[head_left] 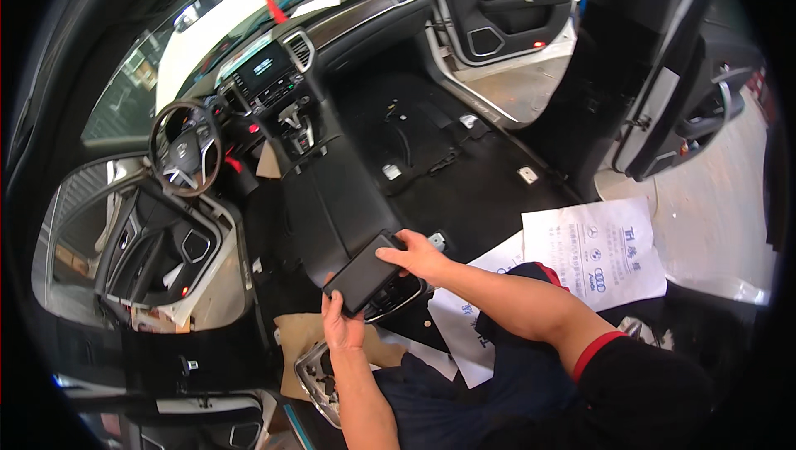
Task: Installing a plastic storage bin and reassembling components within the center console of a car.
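Between both hands, just above the rear end of the centre console, is a flat black rectangular panel, tilted up toward the right. My left hand grips its lower left end, thumb up along the edge. At the upper right end, my right hand has its thumb on the face and its fingers behind. What the panel's underside looks like is hidden, and I cannot tell whether it is fixed to the console. A dark, silver-trimmed console end piece shows just below it.
The car's front seats are out; bare black carpet has metal brackets and loose wiring. Printed white paper mats and brown paper lie around my legs. The steering wheel is ahead left. Doors stand open, including the front right door.
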A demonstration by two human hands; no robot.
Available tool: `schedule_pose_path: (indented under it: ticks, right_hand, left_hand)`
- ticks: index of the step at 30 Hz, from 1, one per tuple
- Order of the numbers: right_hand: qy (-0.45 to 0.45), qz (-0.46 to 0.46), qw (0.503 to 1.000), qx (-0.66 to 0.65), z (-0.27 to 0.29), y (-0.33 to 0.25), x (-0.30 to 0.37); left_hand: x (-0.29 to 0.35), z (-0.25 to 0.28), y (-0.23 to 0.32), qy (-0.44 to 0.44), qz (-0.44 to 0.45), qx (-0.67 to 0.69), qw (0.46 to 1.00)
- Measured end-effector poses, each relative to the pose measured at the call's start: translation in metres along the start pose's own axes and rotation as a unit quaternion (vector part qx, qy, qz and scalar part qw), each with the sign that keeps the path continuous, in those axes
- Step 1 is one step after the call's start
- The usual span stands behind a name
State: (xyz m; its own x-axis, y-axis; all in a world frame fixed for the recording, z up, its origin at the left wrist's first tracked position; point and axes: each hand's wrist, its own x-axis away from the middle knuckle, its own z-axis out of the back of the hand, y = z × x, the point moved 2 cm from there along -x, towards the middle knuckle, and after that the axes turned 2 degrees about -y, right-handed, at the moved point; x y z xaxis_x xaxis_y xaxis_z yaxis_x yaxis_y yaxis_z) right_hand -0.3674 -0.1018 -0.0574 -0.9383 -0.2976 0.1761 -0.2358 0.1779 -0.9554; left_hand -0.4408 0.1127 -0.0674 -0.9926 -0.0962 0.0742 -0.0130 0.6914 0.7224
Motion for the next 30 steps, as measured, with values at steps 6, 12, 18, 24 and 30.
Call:
schedule_pose_path:
  ticks: [6,12,18,24,30]
  right_hand:
    - [0.010,-0.007,1.000,0.007,0.006,0.007,-0.005]
    - [0.000,-0.024,1.000,0.007,0.003,0.005,-0.004]
    - [-0.001,-0.019,1.000,0.007,-0.007,0.009,-0.006]
    - [-0.080,0.020,0.997,-0.012,-0.018,-0.009,0.012]
    - [-0.239,0.053,0.970,-0.013,-0.041,0.020,0.017]
  left_hand:
    - [-0.005,0.000,-0.005,0.002,0.004,0.002,1.000]
    - [-0.004,-0.004,-0.001,0.009,0.021,0.013,1.000]
    - [0.000,-0.001,0.004,0.028,0.012,0.018,0.999]
    - [0.019,-0.004,0.003,0.143,-0.062,-0.170,0.973]
    - [0.076,0.018,-0.002,0.235,-0.172,-0.273,0.917]
